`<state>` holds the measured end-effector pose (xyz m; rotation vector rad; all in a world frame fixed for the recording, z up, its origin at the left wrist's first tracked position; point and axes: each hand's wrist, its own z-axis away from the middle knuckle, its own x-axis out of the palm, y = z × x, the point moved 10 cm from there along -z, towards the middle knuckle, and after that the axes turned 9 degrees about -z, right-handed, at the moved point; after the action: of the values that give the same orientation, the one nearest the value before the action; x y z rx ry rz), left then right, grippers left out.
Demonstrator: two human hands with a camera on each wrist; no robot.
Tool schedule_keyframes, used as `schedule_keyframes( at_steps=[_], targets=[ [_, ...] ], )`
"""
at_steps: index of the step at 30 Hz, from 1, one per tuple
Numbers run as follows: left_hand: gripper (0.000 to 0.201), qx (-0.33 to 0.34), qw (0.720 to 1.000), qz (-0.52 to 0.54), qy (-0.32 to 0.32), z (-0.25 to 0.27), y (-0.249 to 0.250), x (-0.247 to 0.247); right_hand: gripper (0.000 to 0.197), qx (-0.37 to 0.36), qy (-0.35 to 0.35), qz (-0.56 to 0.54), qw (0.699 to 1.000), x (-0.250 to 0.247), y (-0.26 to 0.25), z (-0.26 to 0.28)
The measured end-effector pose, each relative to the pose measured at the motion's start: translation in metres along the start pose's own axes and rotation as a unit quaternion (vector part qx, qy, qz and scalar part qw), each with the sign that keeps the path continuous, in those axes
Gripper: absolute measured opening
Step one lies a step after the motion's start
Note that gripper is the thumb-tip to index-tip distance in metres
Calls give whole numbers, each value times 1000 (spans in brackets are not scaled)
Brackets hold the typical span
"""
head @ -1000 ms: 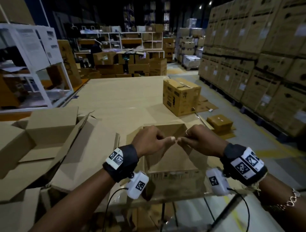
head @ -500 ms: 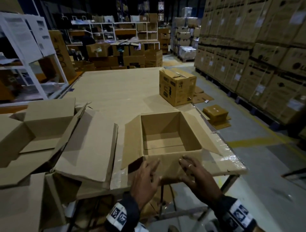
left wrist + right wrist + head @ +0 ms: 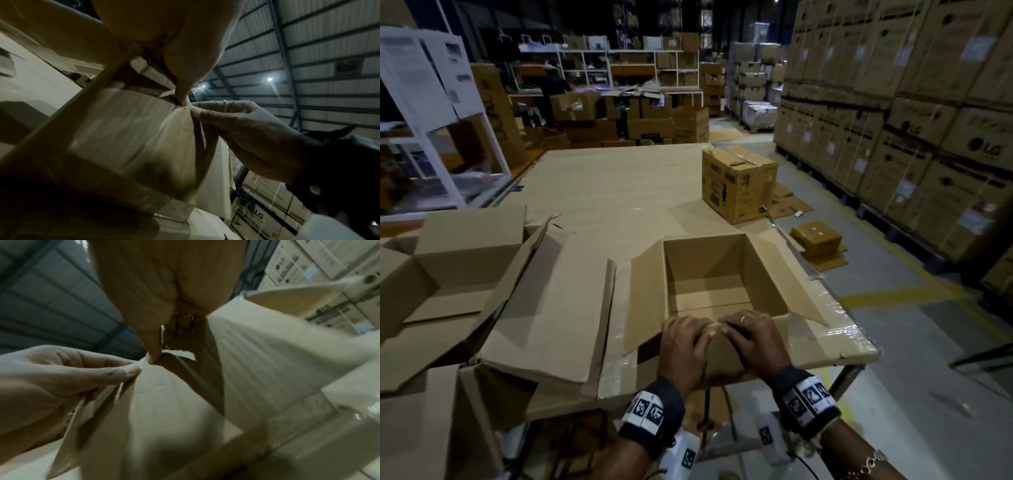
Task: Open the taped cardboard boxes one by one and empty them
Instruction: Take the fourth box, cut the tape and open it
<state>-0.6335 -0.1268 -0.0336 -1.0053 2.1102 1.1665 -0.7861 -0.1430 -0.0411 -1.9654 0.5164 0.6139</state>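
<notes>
Already open, the box (image 3: 709, 274) sits at the near right corner of the table (image 3: 602, 192), its flaps spread and its inside showing only bare cardboard. Both hands are at its near wall. The left hand (image 3: 683, 346) and the right hand (image 3: 755, 339) meet at the top edge, each pinching a torn bit of cardboard there between thumb and fingertips; the wrist views show a ragged split running down the wall between the two pinches. My guess is the person is tearing the wall apart or pulling off leftover tape.

What could go wrong: the box stands close to the table's edge, so a hard pull toward the body could drag it off. A tear that runs crooked could leave a strip in the hands instead of a clean split.

Farther back on the right stands a closed box (image 3: 739, 183), likely next. To the left lie opened boxes (image 3: 448, 274) with splayed flaps.
</notes>
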Motion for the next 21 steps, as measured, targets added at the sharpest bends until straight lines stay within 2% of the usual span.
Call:
schedule_keyframes(
  at_steps=[4, 6, 9, 13, 17, 21],
  targets=[
    [9, 0, 1000, -3, 23, -3, -1, 2, 18, -4, 20, -4, 1000, -2, -2, -3],
    [7, -7, 1000, -12, 8, -7, -6, 6, 20, 3, 16, -12, 1000, -4, 0, -5],
    [16, -22, 999, -12, -27, -11, -13, 4, 17, 3, 24, -27, 999, -20, 6, -5],
    [14, -10, 999, 13, -51, -18, -18, -4, 14, -8, 13, -37, 999, -41, 10, -1],
    [13, 0, 999, 29, -32, -14, -21, -2, 16, -2, -10, -25, 1000, -48, 19, 1],
    [10, -13, 1000, 26, -9, -10, -19, 2, 19, -23, 6, -7, 1000, -50, 16, 5]
  ],
)
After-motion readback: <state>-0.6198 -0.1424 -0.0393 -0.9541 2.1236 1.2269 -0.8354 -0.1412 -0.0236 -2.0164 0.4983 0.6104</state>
